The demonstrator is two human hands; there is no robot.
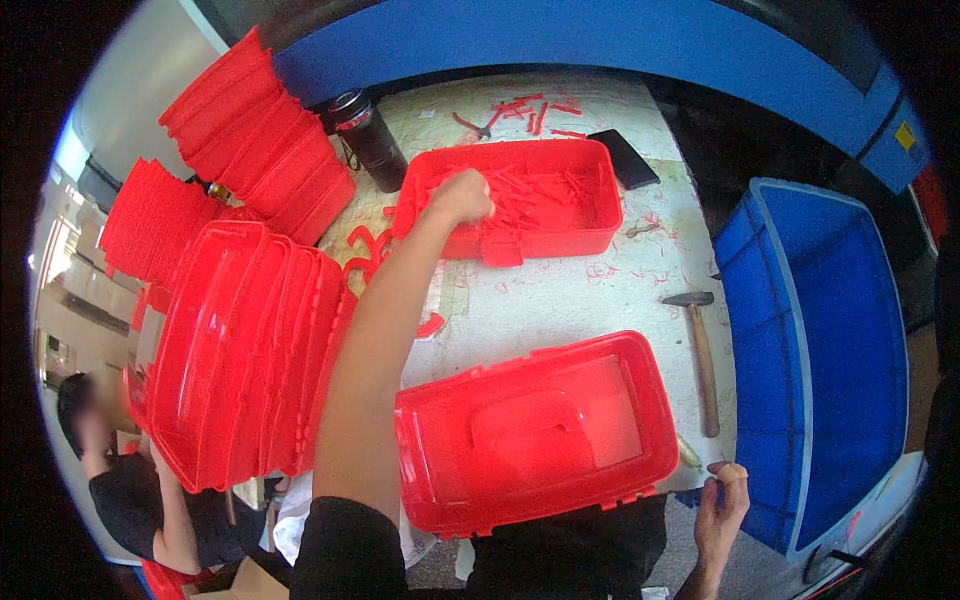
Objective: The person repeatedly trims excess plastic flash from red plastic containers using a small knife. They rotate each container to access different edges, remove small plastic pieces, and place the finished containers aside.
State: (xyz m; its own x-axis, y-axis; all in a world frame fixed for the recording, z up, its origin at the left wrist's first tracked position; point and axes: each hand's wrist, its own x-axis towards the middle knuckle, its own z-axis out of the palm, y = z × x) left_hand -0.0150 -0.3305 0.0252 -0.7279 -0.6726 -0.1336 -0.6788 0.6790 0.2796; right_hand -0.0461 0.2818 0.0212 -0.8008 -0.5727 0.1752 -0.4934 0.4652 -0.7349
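My left hand [463,195] reaches down into a red plastic box [560,243] at the far side of the table. Its fingers are curled among the thin red plastic pieces [520,195] lying there; what they hold is hidden. My right hand [724,505] is at the table's near right edge, with bent fingers drawn together, and anything between them is too small to name. Close to me lies a shiny red plastic lid [540,440], its hollow side facing up. A small yellowish object [689,452] rests between this lid and my right hand.
Stacked red lids [240,350] and red boxes [255,140] stand left. A black flask [370,140], red-handled pliers [483,128] and a dark phone [624,159] lie around the box. Right are a hammer [704,370] and blue crate [770,400]. Another person [140,490] sits left.
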